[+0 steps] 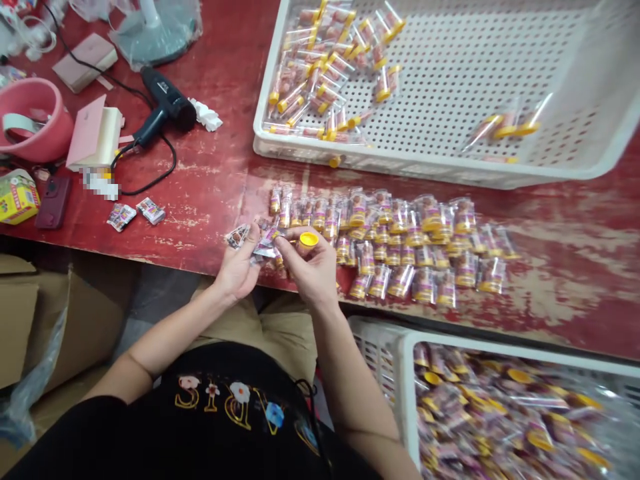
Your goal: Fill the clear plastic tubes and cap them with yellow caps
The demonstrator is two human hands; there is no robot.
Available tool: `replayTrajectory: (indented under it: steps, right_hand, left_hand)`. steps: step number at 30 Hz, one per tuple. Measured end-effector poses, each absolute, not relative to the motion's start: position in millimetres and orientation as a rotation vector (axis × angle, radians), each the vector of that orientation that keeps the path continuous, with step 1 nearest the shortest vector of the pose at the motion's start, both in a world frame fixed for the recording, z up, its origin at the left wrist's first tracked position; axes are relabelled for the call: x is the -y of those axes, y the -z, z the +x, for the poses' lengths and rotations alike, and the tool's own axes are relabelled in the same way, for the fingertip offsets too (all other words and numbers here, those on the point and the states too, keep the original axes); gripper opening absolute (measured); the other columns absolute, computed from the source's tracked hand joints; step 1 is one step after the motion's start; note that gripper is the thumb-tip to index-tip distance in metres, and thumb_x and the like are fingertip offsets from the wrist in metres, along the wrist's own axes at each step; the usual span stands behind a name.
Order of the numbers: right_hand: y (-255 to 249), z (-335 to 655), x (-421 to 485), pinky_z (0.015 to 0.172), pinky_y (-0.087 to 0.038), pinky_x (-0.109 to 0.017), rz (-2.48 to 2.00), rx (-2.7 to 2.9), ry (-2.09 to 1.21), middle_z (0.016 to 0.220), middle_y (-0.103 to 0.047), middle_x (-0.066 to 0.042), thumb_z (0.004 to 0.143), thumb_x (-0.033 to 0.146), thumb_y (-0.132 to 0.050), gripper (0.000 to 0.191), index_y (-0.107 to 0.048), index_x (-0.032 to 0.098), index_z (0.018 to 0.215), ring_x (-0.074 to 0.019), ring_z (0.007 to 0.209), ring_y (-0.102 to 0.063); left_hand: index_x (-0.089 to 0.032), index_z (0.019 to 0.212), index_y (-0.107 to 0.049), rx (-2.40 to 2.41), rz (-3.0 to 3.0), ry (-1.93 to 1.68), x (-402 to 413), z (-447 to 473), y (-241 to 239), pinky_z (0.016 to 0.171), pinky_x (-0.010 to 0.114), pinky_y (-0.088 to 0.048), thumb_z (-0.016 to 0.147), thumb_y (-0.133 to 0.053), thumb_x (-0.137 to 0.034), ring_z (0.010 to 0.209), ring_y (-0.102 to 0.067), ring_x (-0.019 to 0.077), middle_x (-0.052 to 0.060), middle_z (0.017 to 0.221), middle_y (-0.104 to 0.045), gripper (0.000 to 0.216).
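Observation:
My left hand [237,270] is closed on a small bunch of printed slips [239,235], thumb on top, near the table's front edge. Close beside it, my right hand [316,270] curls around a small tube with a yellow cap [309,239]; most of its body is hidden by my fingers. The right thumb and forefinger also pinch the edge of a slip [267,244] at the left hand. Rows of small clear tubes with yellow caps and printed bands [425,287] lie just behind and right of my hands.
At the back right stands a white perforated crate [450,120] with yellow-capped tubes. A lower white crate [407,373] at the front right holds many more. Two stacks of slips [151,210], a hair dryer [170,103], a pink bowl [55,127] and a phone [53,202] lie left.

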State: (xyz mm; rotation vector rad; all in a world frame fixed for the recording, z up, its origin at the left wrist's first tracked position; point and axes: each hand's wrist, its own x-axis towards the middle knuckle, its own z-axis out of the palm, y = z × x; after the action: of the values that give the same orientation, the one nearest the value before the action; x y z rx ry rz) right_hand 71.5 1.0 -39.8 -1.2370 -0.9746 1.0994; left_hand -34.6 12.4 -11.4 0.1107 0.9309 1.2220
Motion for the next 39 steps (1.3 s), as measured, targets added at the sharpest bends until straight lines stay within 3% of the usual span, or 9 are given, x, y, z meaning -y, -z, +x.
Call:
replayTrajectory:
  steps: [5,10,14,16,20,27,34,39]
  right_hand:
    - [39,79,6,0.048,-0.038,-0.023,-1.192,0.869,-1.14,0.062,-0.057,0.004,0.074,0.044,-0.081,0.03,-0.07,0.018,0.085,-0.008,0.051,-0.045]
    - [45,70,11,0.058,-0.044,-0.023,-1.187,0.912,-1.033,0.063,-0.055,0.002,0.085,0.049,-0.072,0.035,-0.064,0.017,0.072,-0.0086,0.059,-0.049]
    - [47,81,17,0.058,-0.047,-0.023,-1.113,0.901,-1.096,0.076,-0.058,0.002,0.091,0.055,-0.062,0.033,-0.063,0.022,0.096,-0.0087,0.06,-0.051]
    - [45,89,24,0.066,-0.052,-0.024,-1.096,0.921,-1.054,0.088,-0.062,0.0,0.097,0.055,-0.053,0.033,-0.062,0.024,0.105,-0.0108,0.071,-0.059]
    - [37,96,40,0.08,-0.056,-0.028,-1.05,0.907,-0.896,0.098,-0.062,-0.004,0.096,0.055,-0.054,0.033,-0.063,0.026,0.109,-0.0141,0.087,-0.063]
    - [26,88,45,0.072,-0.058,-0.027,-0.935,0.91,-0.873,0.102,-0.061,-0.003,0.094,0.037,-0.064,0.024,-0.058,0.03,0.116,-0.0127,0.081,-0.065]
    - [28,92,50,0.07,-0.06,-0.027,-0.9,0.848,-0.826,0.104,-0.063,-0.003,0.094,0.033,-0.064,0.029,-0.058,0.031,0.122,-0.0121,0.08,-0.065]
    - [33,93,52,0.071,-0.061,-0.029,-0.896,0.883,-0.7,0.107,-0.067,-0.003,0.09,0.02,-0.067,0.033,-0.064,0.031,0.121,-0.0144,0.086,-0.07]
  left_hand:
    - [-0.014,0.075,-0.063,-0.979,0.233,-1.443,-2,-28,11,0.065,0.019,-0.048,0.05,-0.097,-0.03,0.063,-0.062,0.0063,-0.005,0.071,-0.068,0.044]
    - [-0.015,0.068,-0.058,-1.045,0.26,-1.538,-2,-19,9,0.068,0.022,-0.048,0.044,-0.098,-0.037,0.061,-0.06,0.0068,-0.006,0.066,-0.064,0.052]
    - [-0.016,0.071,-0.056,-1.146,0.224,-1.428,-4,-23,8,0.06,0.022,-0.046,0.047,-0.097,-0.041,0.055,-0.057,0.0064,-0.007,0.063,-0.061,0.054]
    - [-0.017,0.074,-0.056,-1.171,0.187,-1.346,-4,-27,7,0.055,0.021,-0.043,0.05,-0.096,-0.043,0.053,-0.057,0.0063,-0.007,0.063,-0.061,0.054]
    - [-0.017,0.075,-0.057,-1.146,0.123,-1.228,-1,-29,4,0.053,0.02,-0.043,0.053,-0.095,-0.044,0.054,-0.059,0.0065,-0.007,0.064,-0.063,0.051]
    - [-0.016,0.073,-0.058,-1.096,0.116,-1.109,4,-25,-2,0.053,0.02,-0.044,0.06,-0.092,-0.045,0.054,-0.059,0.0074,-0.004,0.065,-0.065,0.046]
    - [-0.016,0.074,-0.06,-1.067,0.128,-1.076,3,-23,-4,0.051,0.02,-0.045,0.061,-0.092,-0.044,0.054,-0.058,0.0071,-0.004,0.066,-0.065,0.044]
    - [-0.015,0.075,-0.062,-1.041,0.127,-0.998,3,-21,-7,0.048,0.018,-0.043,0.064,-0.091,-0.04,0.054,-0.058,0.0067,-0.003,0.069,-0.067,0.04]
